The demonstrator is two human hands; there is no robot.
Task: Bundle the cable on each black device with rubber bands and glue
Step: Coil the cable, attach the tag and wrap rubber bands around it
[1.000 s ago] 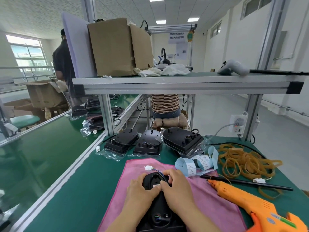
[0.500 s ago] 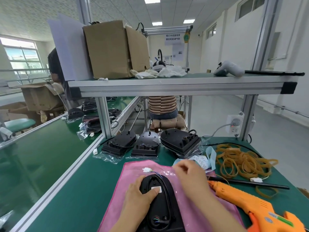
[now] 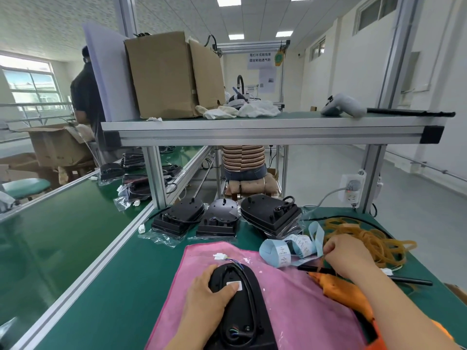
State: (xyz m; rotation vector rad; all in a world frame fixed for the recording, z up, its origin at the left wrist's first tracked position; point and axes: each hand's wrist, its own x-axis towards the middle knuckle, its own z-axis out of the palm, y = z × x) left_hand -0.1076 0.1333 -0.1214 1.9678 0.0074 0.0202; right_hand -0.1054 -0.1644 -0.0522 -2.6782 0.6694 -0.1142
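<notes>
Right hand left device, pinches rubber bands.

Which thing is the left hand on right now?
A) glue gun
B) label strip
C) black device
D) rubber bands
C: the left hand grips the device on the cloth, thumb laid across its top, while the right hand is over at the bands, fingers curled on one.
</notes>
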